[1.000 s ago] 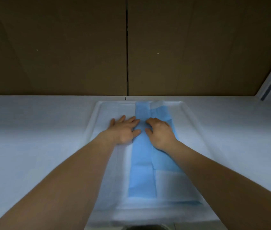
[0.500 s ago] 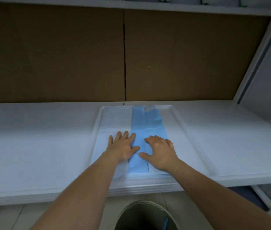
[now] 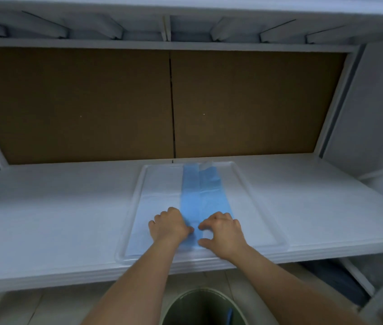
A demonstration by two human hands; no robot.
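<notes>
A clear shallow tray (image 3: 259,207) lies on the white shelf (image 3: 56,207), lined with a white sheet (image 3: 160,184). A folded blue sheet (image 3: 203,195) runs down the middle of it from back to front. Both my hands are at the tray's near end with curled fingers. My left hand (image 3: 169,227) sits on the blue sheet's left edge, thumb and bent fingers pinching it. My right hand (image 3: 224,233) sits on the right part of the sheet, index finger and thumb bent round a fold. The sheet's front end is hidden under my hands.
A brown back panel (image 3: 73,102) closes off the shelf, and another shelf (image 3: 185,45) runs overhead. A white side wall (image 3: 373,113) stands at the right. Below the shelf's front edge, between my forearms, is a round green bin (image 3: 203,308).
Both hands slid along the blue sheet from the tray's middle toward its near end. Their fingers went from flat to curled. The view pulled back and now shows the upper shelf.
</notes>
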